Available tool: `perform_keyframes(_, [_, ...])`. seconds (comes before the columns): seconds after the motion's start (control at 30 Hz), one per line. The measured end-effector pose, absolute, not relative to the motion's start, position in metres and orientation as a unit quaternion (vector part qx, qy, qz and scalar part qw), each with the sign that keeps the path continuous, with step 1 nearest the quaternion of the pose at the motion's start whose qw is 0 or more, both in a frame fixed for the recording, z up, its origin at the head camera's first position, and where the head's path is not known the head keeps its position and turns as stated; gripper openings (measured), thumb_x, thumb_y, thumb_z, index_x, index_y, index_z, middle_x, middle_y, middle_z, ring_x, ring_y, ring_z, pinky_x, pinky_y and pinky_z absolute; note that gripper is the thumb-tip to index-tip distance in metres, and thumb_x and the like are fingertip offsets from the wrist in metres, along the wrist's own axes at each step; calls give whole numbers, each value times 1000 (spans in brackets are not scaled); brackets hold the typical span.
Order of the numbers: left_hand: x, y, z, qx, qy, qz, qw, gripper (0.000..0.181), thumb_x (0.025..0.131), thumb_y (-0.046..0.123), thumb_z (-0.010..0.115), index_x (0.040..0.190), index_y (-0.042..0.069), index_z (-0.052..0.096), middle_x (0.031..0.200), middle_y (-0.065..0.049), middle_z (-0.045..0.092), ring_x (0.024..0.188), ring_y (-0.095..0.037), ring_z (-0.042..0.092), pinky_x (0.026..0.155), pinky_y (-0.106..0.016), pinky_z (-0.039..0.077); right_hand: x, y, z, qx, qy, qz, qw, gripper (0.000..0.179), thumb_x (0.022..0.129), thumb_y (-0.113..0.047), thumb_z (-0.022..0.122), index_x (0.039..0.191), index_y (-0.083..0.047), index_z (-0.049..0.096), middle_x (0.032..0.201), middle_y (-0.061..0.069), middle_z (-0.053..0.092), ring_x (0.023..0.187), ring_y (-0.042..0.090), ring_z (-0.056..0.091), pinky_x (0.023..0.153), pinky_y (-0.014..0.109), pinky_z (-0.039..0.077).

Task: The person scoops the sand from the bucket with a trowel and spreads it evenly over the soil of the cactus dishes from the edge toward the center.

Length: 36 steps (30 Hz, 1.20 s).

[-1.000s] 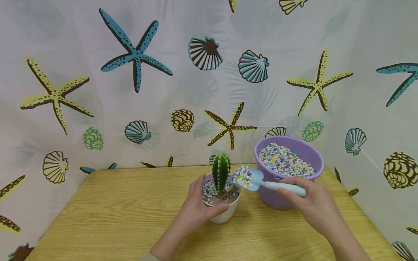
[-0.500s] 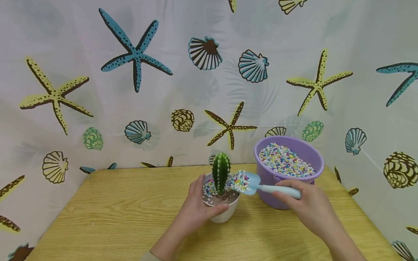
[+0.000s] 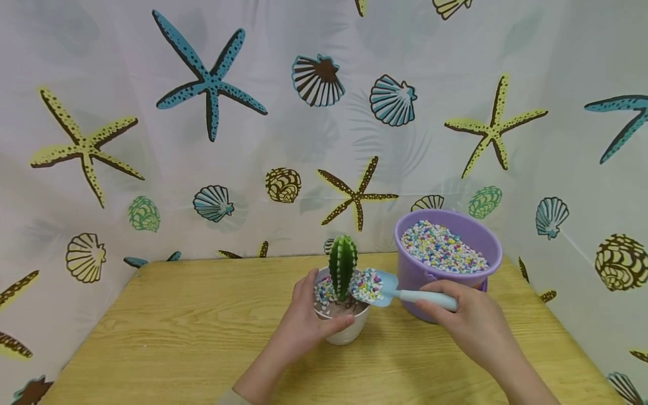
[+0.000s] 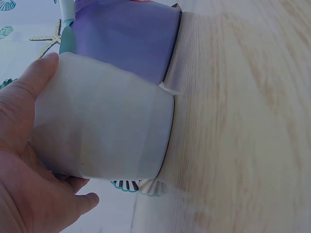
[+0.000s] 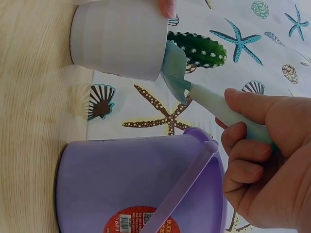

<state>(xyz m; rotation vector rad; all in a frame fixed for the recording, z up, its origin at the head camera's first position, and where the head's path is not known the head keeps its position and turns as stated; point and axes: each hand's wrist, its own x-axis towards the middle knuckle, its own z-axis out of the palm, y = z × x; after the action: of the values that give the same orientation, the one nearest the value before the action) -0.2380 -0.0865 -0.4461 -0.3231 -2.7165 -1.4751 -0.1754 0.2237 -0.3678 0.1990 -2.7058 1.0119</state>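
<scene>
A green cactus [image 3: 342, 267] stands in a white pot [image 3: 346, 333], with colored pebbles on the left part of its brown soil. My left hand [image 3: 310, 320] grips the pot from the left, thumb across the front and fingers round the far side. In the left wrist view the pot's smooth wall [image 4: 104, 116] fills the palm. My right hand [image 3: 468, 315] holds a light blue hand shovel [image 3: 388, 287] by its handle. Its blade, heaped with multicolored pebbles [image 3: 368, 285], overlaps the pot's right rim beside the cactus. The right wrist view shows fingers curled round the shovel's handle [image 5: 218, 108].
A purple bucket [image 3: 412, 281] of similar pebbles [image 3: 442, 247] stands right of the pot, behind the right hand. Its handle hangs down the side, over a red label [image 5: 124, 221]. A patterned cloth [image 3: 283, 129] hangs behind the wooden table [image 3: 192, 326].
My right hand has moved the loaded shovel leftward and slightly down, bringing its blade from beside the pot to over the right rim. My left hand keeps its hold on the pot.
</scene>
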Motion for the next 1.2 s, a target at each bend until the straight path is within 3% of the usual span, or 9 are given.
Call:
perform_keyframes(0.7, [-231,-80,-442,-89,-865,-494,31,133,82,52,98,173,-2,19,173,-33,24,151,-55,42,122,-67,38,-175,216,-371,95,-937,285,178,21,98,-36,87,114,-23,83,95,-12,76,72,12,57,68,37,49])
perform_keyframes(0.97, [-233,-89,-438,-80,-849,-521,-38,131,84,50,97,178,12,13,180,-25,15,158,-54,30,124,-72,30,-175,214,-370,101,-937,272,197,19,97,-37,88,111,-24,83,94,-12,76,73,12,58,69,38,50])
perform_keyframes(1.2, [-236,-87,-441,-80,-849,-522,-20,133,81,48,100,177,9,16,176,-27,23,158,-52,32,125,-70,31,-174,215,-371,100,-938,262,203,21,97,-33,89,113,-21,84,102,-8,80,77,12,61,70,40,53])
